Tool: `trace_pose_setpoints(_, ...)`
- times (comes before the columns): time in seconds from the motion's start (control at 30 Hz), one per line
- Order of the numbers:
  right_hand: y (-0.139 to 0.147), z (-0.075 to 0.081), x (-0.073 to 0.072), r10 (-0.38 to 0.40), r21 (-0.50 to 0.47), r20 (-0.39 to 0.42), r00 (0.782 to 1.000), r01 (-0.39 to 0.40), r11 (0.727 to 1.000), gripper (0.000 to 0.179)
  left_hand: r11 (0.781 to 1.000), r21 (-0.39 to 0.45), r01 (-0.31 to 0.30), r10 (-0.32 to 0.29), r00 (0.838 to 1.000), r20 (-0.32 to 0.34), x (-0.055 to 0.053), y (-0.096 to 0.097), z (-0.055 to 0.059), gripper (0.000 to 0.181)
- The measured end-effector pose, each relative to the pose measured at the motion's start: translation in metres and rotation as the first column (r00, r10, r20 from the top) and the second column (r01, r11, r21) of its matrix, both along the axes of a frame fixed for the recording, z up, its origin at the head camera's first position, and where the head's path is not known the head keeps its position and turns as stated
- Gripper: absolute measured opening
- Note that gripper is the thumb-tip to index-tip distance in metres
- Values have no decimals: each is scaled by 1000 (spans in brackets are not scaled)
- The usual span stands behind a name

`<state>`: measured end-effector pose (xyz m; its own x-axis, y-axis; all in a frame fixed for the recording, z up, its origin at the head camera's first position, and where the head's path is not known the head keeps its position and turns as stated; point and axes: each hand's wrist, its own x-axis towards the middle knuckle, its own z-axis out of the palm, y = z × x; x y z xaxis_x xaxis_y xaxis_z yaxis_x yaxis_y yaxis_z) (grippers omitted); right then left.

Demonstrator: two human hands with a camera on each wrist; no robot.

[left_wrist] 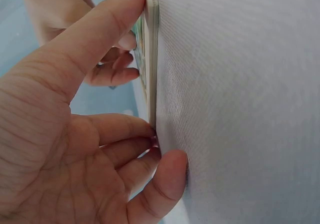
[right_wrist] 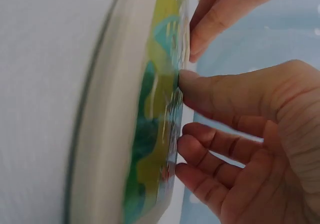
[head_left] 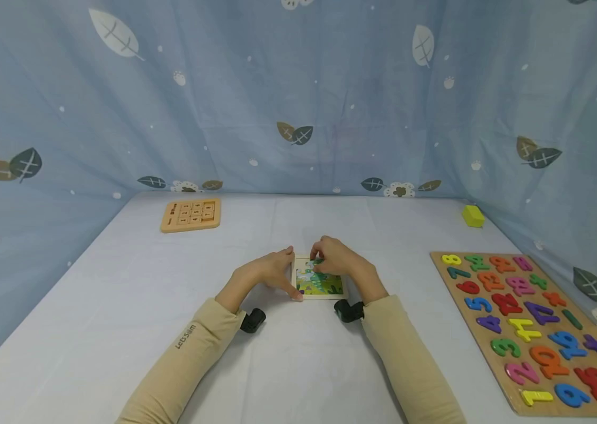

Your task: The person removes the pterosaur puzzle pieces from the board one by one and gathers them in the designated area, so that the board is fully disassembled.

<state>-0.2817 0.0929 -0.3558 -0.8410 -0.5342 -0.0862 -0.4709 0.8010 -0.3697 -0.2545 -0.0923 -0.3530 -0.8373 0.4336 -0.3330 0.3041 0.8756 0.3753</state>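
A small picture puzzle in a pale wooden frame lies flat on the table, its green and yellow scene partly covered by fingers. My left hand holds the frame along its left side, thumb at the near corner and fingers at the far one. In the left wrist view the pale edge of the frame shows between thumb and fingers. My right hand reaches over the far part of the picture and pinches a light-blue puzzle piece low over it. Its thumb and fingertips meet the glossy surface in the right wrist view.
At the back left lies a wooden number-slide board. A yellow-green block sits at the back right. A large board of coloured numbers fills the right side. Patterned blue cloth hangs behind the white table.
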Motion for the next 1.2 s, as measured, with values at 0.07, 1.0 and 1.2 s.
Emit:
trace_pose_setpoints(0.07,0,-2,0,7,2,9,1000,-7,1000,18,1000,7,-7,7,1000,7,0,0,-1,109)
trace_pose_setpoints(1.0,-1,3,1,-44,-40,-71,996,41,998,27,1000,-6,-5,5,1000,1,1,0,2,108)
trace_pose_setpoints(1.2,1,4,1,-47,-78,-62,997,42,996,26,1000,0,-4,4,1000,1,-1,0,1,108)
